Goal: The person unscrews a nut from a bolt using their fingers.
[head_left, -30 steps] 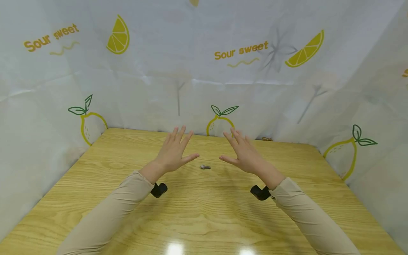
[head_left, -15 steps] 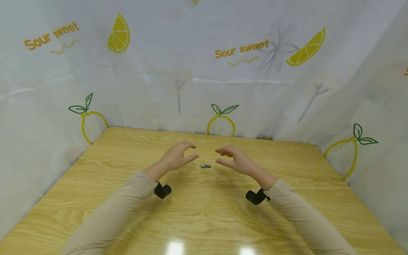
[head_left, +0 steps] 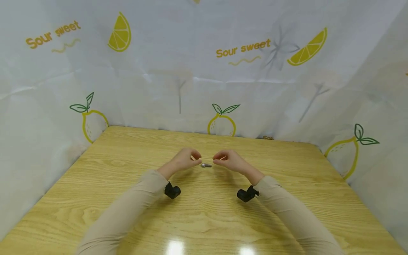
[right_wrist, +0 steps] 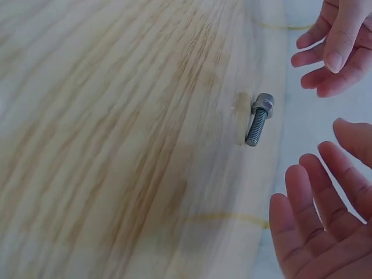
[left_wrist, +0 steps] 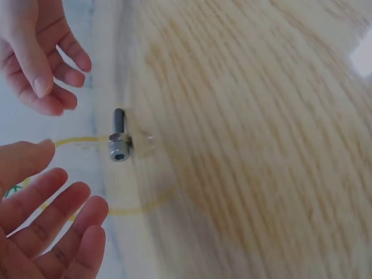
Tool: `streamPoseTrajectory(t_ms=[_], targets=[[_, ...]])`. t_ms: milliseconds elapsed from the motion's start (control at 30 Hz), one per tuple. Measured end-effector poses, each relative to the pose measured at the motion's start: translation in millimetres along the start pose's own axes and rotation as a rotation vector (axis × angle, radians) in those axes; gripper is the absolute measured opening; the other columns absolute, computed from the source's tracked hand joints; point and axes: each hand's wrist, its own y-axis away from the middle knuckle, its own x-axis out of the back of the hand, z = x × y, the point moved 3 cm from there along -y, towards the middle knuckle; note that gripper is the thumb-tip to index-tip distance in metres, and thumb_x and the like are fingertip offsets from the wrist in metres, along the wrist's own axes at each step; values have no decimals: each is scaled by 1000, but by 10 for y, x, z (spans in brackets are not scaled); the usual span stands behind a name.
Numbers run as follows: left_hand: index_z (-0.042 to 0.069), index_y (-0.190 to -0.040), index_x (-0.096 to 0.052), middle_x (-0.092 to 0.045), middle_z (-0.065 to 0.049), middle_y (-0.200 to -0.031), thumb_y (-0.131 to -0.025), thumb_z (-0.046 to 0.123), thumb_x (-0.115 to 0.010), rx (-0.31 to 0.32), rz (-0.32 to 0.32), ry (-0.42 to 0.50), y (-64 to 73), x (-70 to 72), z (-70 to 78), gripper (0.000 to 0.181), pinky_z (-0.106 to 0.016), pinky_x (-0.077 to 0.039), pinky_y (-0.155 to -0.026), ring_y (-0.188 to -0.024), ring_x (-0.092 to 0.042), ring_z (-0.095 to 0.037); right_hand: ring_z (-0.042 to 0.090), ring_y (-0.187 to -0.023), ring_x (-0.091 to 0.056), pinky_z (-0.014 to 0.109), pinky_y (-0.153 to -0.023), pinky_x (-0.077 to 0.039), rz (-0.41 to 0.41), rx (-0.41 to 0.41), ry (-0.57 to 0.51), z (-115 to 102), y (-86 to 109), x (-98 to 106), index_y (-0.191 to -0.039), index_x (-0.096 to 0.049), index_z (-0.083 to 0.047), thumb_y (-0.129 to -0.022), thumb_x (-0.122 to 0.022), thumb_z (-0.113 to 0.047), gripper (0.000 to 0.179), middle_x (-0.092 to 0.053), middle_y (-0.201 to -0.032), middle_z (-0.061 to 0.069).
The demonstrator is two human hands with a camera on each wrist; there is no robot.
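A small metal socket-head bolt (head_left: 206, 165) lies on its side on the wooden table, head to the left. A nut (right_wrist: 263, 108) sits on its thread, close up against the head. Just left of the bolt head is my left hand (head_left: 184, 159), fingers loosely bent and thumb apart from them. My right hand (head_left: 231, 161) mirrors it by the threaded end. Neither hand holds anything. The left wrist view shows the hex recess of the bolt (left_wrist: 119, 136), with a gap between it and the fingertips of both hands.
The light wooden table (head_left: 204, 219) spreads out around the bolt. White cloth (head_left: 153, 92) printed with lemons hangs behind it and at both sides. Black wrist cameras (head_left: 173, 191) sit under both sleeve cuffs.
Both hands have lowered and come inward toward the bolt from either side. Their fingers went from spread and straight to loosely bent. The bolt has stayed in place.
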Motion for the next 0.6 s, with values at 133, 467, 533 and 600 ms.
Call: streamPoseTrajectory(t_ms=[133,467,533,600], targets=[[3,-112,-66,-67,-11,-105,-91,19,-62,55,-4,-27,-33,-63,-7,27,-36,-51,-85,-97,-62,-23,25,-96,-62,35,-80,-52,-18,-87,2,37,-86,-69,-108,-66,0,-90,-62,-19,26,-67,-105,15],[2,-116,-64,-66,-13,-105,-90,17,-62,125,-63,-69,-67,-155,17,29,-32,-51,-79,-92,-61,-22,10,-65,-55,22,-59,-47,-81,-175,26,108,-216,-191,-104,-66,0,-88,-64,-14,21,-67,-92,13],[2,-115,-65,-66,-13,-104,-90,16,-62,122,-62,-90,-79,-172,14,29,-32,-51,-78,-91,-62,-21,8,-64,-55,20,-59,-47,-88,-175,32,114,-236,-208,-102,-66,0,-87,-66,-13,20,-68,-90,13],[2,-113,-66,-67,-13,-103,-89,15,-63,117,-60,-109,-92,-186,13,27,-31,-51,-77,-90,-61,-21,8,-62,-54,20,-58,-46,-88,-177,36,116,-252,-222,-100,-67,0,-86,-67,-12,19,-68,-88,12]])
